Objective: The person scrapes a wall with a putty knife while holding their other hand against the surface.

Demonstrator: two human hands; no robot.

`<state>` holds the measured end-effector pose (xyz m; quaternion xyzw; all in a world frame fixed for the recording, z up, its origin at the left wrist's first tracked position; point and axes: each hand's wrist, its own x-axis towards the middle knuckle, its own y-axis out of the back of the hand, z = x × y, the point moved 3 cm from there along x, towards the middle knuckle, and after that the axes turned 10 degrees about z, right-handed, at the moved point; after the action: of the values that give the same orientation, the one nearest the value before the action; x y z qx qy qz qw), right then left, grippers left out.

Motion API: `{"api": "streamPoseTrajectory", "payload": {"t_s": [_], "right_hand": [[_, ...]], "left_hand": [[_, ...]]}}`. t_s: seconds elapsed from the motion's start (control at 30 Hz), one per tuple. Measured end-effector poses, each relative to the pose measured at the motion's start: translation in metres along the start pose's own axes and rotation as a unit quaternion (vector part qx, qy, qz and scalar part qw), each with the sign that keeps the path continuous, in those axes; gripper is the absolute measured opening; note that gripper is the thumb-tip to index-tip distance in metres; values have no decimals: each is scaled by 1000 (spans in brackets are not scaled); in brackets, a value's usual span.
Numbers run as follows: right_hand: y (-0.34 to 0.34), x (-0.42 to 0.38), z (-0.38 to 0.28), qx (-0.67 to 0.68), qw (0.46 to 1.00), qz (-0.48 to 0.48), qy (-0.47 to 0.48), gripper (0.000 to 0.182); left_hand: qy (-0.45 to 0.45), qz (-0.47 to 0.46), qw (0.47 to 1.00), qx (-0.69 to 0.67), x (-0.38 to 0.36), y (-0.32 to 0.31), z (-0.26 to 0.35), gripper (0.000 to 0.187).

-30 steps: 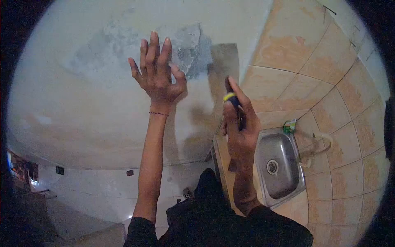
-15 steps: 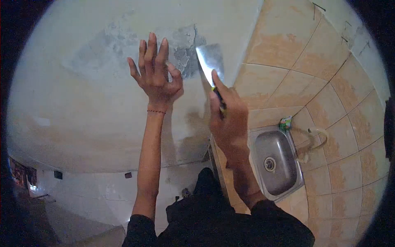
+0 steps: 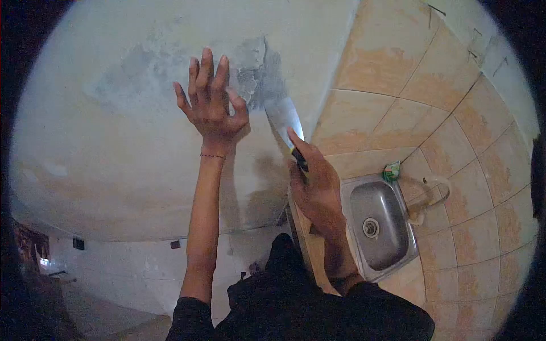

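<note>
My right hand (image 3: pixel 316 181) grips the dark handle of a putty knife (image 3: pixel 286 120), with a finger laid along the base of its wide metal blade. The blade's far edge lies at the lower right of a grey bare patch (image 3: pixel 273 74) where paint has come off the wall (image 3: pixel 131 153). Flakes of lifted paint (image 3: pixel 248 81) show along that patch. To the left, my left hand (image 3: pixel 214 105) rests on the wall with its fingers spread, holding nothing. It covers part of the worn, grey area.
A steel sink (image 3: pixel 382 241) sits in a counter at the lower right, with a green packet (image 3: pixel 391 171) at its corner and a pale curved tap (image 3: pixel 441 190) beside it. Orange-beige tiles (image 3: pixel 375 74) cover the adjoining wall. The floor (image 3: pixel 131 261) shows at lower left.
My right hand has drawn the putty knife downward along the wall, uncovering more grey surface above the blade. My left hand has stayed in nearly the same place.
</note>
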<state>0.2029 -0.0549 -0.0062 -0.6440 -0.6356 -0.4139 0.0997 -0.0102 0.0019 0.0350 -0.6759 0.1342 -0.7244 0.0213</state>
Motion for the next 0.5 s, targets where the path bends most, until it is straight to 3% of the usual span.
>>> {"api": "streamPoseTrajectory", "payload": {"t_s": [0.07,0.13,0.2,0.27,0.37,0.43,0.5], "right_hand": [[-1,-8,2,138,985,-27,-99,57],[-6,-7,0,349,911,-62,-213,60],[-19,-6,1,577,757,-96,-290,59],[-39,-5,13,766,551,-118,-310,53],[-57,-6,25,855,363,-143,-341,64],[-63,-6,17,891,289,-142,-321,34],[-67,-8,9,910,253,-130,-300,27]], "left_hand": [[-2,2,1000,0,-1,0,0,61],[-4,9,1000,-1,0,-1,0,61],[-2,6,1000,-1,-1,0,1,61],[2,2,1000,5,2,1,3,61],[-8,7,1000,8,0,-1,0,61],[-7,13,1000,8,0,-3,-2,60],[-6,16,1000,5,-2,-3,-1,60]]}}
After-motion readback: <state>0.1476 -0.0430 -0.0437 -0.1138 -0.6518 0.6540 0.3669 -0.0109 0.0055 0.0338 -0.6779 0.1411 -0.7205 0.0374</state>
